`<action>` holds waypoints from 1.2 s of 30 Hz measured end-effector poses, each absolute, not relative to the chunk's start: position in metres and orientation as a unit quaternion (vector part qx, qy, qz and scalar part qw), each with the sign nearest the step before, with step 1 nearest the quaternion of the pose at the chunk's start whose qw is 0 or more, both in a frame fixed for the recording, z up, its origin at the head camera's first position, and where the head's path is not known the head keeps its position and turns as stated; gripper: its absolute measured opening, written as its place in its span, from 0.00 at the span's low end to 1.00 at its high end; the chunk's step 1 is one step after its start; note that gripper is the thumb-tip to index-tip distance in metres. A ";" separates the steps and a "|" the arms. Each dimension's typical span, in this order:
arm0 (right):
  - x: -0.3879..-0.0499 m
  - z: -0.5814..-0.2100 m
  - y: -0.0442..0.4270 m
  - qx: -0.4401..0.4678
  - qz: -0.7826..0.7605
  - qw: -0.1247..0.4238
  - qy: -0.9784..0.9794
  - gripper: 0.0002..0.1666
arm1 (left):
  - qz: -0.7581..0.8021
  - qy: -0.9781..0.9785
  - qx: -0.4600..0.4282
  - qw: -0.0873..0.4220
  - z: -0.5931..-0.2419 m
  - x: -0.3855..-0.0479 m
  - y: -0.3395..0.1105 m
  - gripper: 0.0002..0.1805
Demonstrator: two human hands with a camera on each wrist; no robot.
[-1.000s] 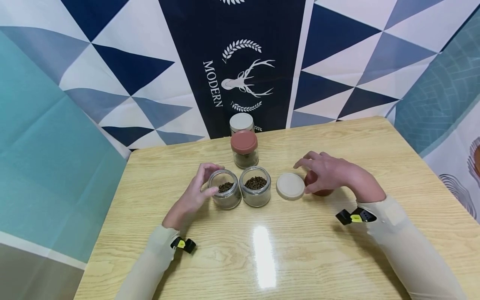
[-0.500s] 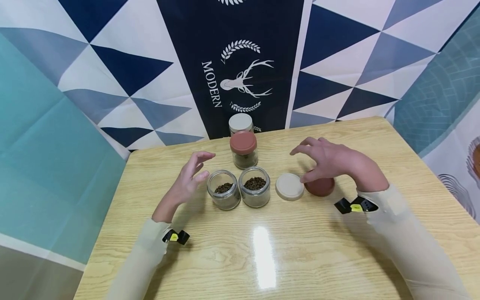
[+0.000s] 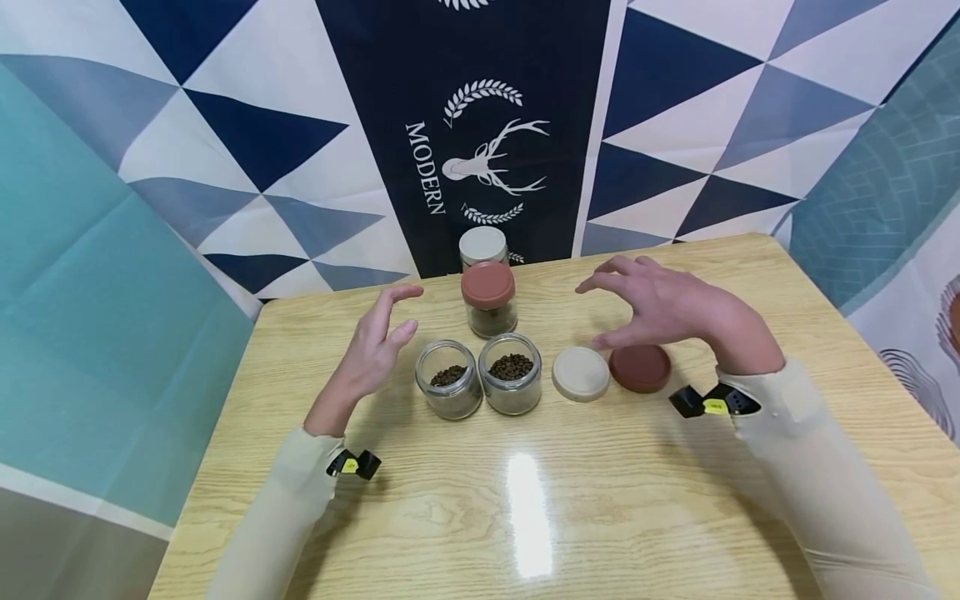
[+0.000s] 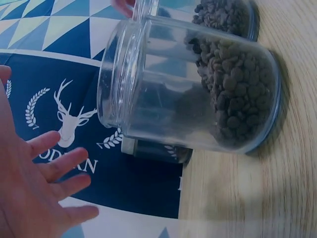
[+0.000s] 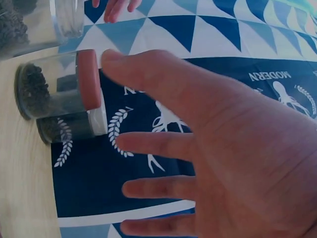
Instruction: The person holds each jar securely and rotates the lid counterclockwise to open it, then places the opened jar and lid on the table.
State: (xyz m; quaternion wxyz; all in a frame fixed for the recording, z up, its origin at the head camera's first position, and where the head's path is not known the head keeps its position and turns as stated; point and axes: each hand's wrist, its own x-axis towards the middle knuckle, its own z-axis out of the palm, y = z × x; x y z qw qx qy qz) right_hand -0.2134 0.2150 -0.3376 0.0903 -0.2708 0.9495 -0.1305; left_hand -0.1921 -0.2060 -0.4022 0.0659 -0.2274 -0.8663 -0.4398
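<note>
My left hand (image 3: 371,346) hovers with fingers apart, left of an uncovered glass jar (image 3: 448,379) that holds dark brown pieces; a gap to that jar (image 4: 198,89) shows in the left wrist view. A second uncovered jar (image 3: 512,375) with similar pieces stands against its right side. My right hand (image 3: 663,308), fingers spread and holding nothing, is above the table behind a cream lid (image 3: 581,373) and a dark red lid (image 3: 640,368), which lie side by side. In the right wrist view the right hand (image 5: 223,144) is empty.
Behind the uncovered jars stands a jar with a red lid (image 3: 488,285), and behind that one with a white lid (image 3: 483,243). A patterned cloth (image 3: 285,150) hangs at the back edge of the wooden table (image 3: 450,517).
My left hand has let go of the left jar and moved back and left. My right hand has risen away from the dark red lid, uncovering it from view. The jars stay put.
</note>
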 end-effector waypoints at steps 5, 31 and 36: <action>-0.214 -0.341 0.215 -0.276 -0.134 0.057 0.950 0.44 | -0.391 -0.892 -0.209 0.084 -0.402 -0.190 -0.207 0.35; -0.222 -0.358 0.182 -0.311 -0.159 -0.077 0.934 0.45 | -0.278 -0.945 -0.158 0.071 -0.407 -0.186 -0.207 0.36; -0.231 -0.360 0.168 -0.335 -0.166 -0.129 0.918 0.48 | -0.284 -0.943 -0.161 0.068 -0.410 -0.186 -0.206 0.36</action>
